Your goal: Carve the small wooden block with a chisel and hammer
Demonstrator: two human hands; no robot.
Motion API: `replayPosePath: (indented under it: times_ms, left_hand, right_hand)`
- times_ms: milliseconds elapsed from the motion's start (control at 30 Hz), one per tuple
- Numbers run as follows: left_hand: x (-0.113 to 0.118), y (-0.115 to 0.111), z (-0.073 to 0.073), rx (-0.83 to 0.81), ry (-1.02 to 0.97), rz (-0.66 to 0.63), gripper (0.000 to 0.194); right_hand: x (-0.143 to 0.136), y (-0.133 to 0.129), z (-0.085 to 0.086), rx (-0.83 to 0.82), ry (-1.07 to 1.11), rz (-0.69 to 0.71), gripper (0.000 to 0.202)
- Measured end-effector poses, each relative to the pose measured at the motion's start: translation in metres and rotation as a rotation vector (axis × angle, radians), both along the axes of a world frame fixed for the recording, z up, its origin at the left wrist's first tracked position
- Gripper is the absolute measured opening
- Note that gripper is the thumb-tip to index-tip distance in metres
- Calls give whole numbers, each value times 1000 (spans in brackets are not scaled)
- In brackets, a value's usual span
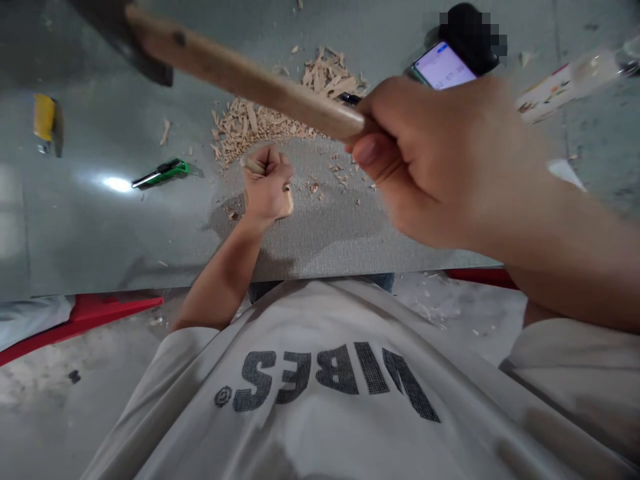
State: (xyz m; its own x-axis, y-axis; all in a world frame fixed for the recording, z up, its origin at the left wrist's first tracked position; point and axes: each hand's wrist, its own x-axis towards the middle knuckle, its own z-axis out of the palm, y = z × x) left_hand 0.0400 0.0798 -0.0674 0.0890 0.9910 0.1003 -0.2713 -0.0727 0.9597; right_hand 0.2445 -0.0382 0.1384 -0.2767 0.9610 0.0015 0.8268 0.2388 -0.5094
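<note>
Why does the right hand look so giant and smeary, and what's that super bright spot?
In the head view, the right hand looks huge and its wrist soft, probably from being close to the camera; also in the head view, white glare flares beside the green cutter, perhaps reflected light.

A single head-worn camera looks steeply down from above the wearer's chest, facing out over the worktable [100,233] toward twelve o'clock. The white shirt [320,433] spreads across six o'clock, its lettering [338,370] upside down to the lens. Toward two o'clock the right hand [440,160] looms very near; the left hand [267,187], between ten and eleven, lies farther below.
</note>
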Motion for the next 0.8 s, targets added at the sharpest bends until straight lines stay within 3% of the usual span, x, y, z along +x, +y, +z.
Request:
replayPosePath:
  times_ms: [100, 200, 333, 467, 567, 800]
  left_hand:
    - [1, 4, -10, 45, -36, 21, 99]
    - [0, 8, -18, 68, -95, -30, 106]
    - [-1, 10, -21, 93, -133, -70, 110]
    - [0, 8, -19, 51, -84, -19, 104]
    - [1, 7, -16, 57, -77, -28, 103]
    - [7, 0, -5, 19, 25, 5, 96]
  right_hand:
    - [-4, 4, -7, 32, -247, 34, 60]
    - [-1, 9, -11, 68, -244, 34, 50]
    - [0, 8, -8, 73, -234, -10, 56]
    - [0, 5, -5, 82, -335, 26, 54]
    - [3, 4, -6, 137, -258, 19, 54]
    - [8, 7, -13, 44, -276, -24, 47]
